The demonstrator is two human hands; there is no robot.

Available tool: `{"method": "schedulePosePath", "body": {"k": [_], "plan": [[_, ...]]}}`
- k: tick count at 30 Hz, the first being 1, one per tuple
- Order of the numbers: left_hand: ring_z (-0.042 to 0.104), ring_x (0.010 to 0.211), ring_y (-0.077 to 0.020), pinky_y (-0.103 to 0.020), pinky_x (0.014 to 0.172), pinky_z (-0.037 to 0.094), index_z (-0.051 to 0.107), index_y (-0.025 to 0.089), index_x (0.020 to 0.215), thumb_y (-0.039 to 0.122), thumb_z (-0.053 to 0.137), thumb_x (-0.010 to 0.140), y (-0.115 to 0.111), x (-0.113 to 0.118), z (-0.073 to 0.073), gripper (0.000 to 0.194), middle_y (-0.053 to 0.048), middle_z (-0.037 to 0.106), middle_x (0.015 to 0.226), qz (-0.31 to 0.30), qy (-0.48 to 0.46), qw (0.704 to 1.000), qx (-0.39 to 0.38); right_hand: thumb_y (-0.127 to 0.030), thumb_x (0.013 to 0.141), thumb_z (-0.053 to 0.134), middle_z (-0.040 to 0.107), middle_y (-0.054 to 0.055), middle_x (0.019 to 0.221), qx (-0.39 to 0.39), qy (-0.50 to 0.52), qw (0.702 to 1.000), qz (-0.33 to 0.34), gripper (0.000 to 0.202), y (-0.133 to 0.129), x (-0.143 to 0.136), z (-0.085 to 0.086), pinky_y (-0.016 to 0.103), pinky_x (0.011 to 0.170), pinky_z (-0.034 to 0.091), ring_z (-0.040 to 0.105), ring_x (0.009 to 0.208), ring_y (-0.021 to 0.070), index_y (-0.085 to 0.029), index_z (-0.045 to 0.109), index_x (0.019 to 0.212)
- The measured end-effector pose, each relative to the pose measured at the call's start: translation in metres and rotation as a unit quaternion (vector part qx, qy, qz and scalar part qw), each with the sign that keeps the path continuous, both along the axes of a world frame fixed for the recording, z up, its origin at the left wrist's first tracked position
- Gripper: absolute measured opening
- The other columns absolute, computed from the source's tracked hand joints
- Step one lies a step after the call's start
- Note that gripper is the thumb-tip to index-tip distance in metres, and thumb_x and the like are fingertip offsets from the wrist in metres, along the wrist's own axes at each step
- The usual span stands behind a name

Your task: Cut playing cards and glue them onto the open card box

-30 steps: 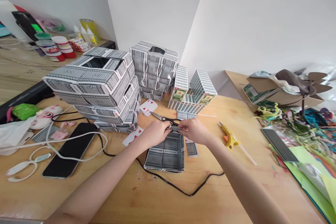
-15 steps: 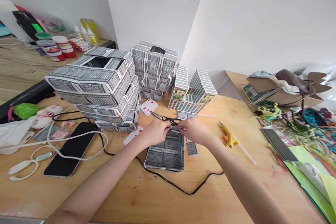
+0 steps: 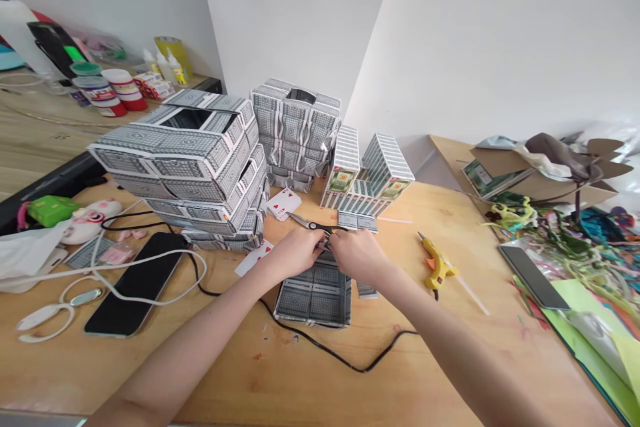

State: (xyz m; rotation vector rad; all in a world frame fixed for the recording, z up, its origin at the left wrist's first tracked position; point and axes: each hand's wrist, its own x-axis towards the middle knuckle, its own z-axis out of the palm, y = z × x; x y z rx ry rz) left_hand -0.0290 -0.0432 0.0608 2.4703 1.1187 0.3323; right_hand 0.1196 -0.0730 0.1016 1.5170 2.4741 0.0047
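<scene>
An open tray of patterned playing cards [image 3: 314,296] is sitting on the wooden table [image 3: 310,383], directly in front of the person, its floor facing up and its far wall lying beneath the two hands. The left hand [image 3: 300,250] is reaching over the tray's far-left corner, its thumb and fingertips pressing together; whether they are pinching the rim or a loose bit of card, I cannot tell. The right hand [image 3: 357,253] is curling over the far-right corner, hiding its own fingertips, so I cannot tell how far open it is or what it is gripping. Neither hand is clearly nearer: the far edge is running crosswise between them. Scissors [image 3: 306,222] are lying just beyond that edge, their long axis slanting from blades at the far left to handles by the fingertips. Heart cards [image 3: 284,203] are resting beyond and left of the tray, and a black cord [image 3: 327,351] is looping past its near side. Farther out, a yellow glue gun [image 3: 439,267] is lying to its right, a black phone [image 3: 134,287] to its left, and a large card-built box [image 3: 183,147] is standing beyond it on the left.
</scene>
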Motion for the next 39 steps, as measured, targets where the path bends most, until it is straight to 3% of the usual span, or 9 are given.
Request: {"method": "schedulePosePath", "body": {"k": [9,15,23,33,39], "plan": [[0.061,0.084,-0.0231,-0.028,0.063,0.042,0.058,0.022,0.097,0.021,0.049,0.078,-0.001,0.0,-0.002,0.021,-0.007,0.066,0.09,0.003,0.009,1.0,-0.003,-0.025,0.086,0.033,0.066,0.009,0.082,-0.012,-0.012,1.0,0.001,0.029,0.003,0.005,0.005,0.027,0.059,0.041,0.062,0.075,0.0213,-0.017,0.06,0.081],[0.062,0.078,-0.0234,-0.029,0.06,0.042,0.06,0.02,0.09,0.026,0.04,0.083,-0.001,0.0,0.0,0.021,-0.008,0.067,0.084,-0.01,0.022,1.0,0.012,-0.024,0.081,0.04,0.067,0.01,0.082,-0.025,-0.027,0.999,-0.037,0.024,0.007,0.001,0.008,0.028,0.061,0.042,0.062,0.075,0.0224,-0.017,0.062,0.081],[0.061,0.074,-0.0236,-0.03,0.058,0.042,0.058,0.017,0.089,0.015,0.036,0.081,-0.002,0.001,-0.001,0.024,-0.011,0.065,0.081,-0.02,0.058,0.998,0.026,-0.026,0.081,0.044,0.066,0.014,0.08,-0.027,-0.047,0.996,-0.071,0.024,0.013,-0.002,0.007,0.03,0.06,0.045,0.063,0.074,0.0256,-0.015,0.065,0.08],[0.061,0.075,-0.0232,-0.03,0.06,0.043,0.056,0.017,0.09,0.018,0.032,0.085,-0.003,0.002,-0.002,0.025,-0.011,0.064,0.08,-0.022,0.068,0.997,0.028,-0.032,0.082,0.046,0.066,0.014,0.08,-0.009,-0.047,0.995,-0.089,0.025,0.01,-0.003,0.003,0.031,0.061,0.045,0.063,0.074,0.026,-0.014,0.064,0.081],[0.062,0.077,-0.0232,-0.029,0.06,0.044,0.051,0.017,0.094,0.023,0.031,0.087,-0.004,0.001,0.001,0.022,-0.01,0.064,0.081,-0.02,0.07,0.997,0.038,-0.023,0.084,0.043,0.064,0.012,0.088,-0.008,-0.025,0.998,-0.057,0.019,0.004,-0.001,-0.001,0.028,0.063,0.044,0.062,0.077,0.022,-0.015,0.059,0.088]]}}
